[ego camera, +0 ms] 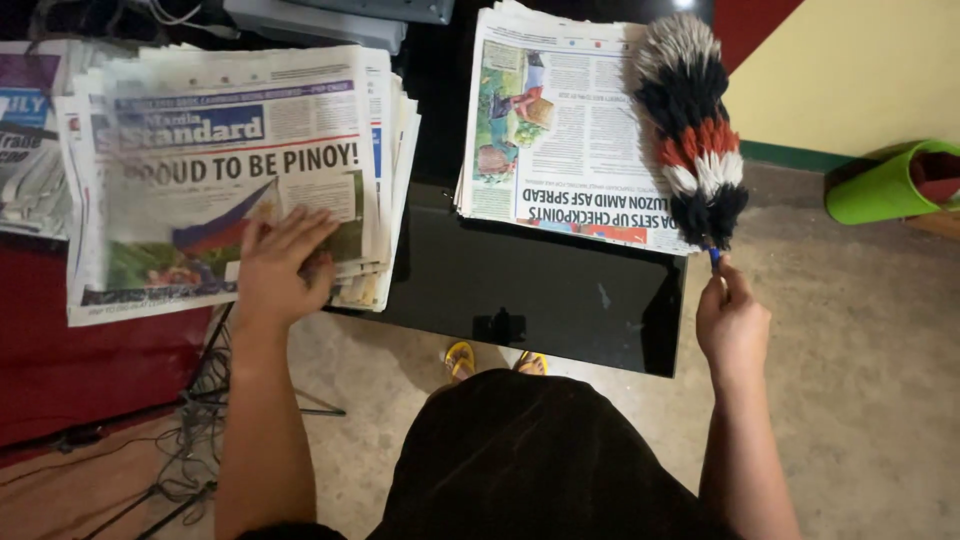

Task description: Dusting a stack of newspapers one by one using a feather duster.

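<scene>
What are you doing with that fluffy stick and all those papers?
A person stands at a shiny black table. Their right hand holds a feather duster by its handle, its fluffy black, white and red head lying on the right stack of newspapers. Their left hand rests flat on the left stack of newspapers. A green bin sits on the floor to the right.

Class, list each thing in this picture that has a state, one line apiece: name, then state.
Left hand: flat on the left paper stack, palm down.
Right hand: closed on the duster handle.
Duster: held, head resting on the right paper stack.
Left paper stack: folded, piled unevenly, overhanging the table edge.
Right paper stack: folded, piled.
Black table: glossy, its front part bare.
Green bin: tipped on its side on the floor.
</scene>
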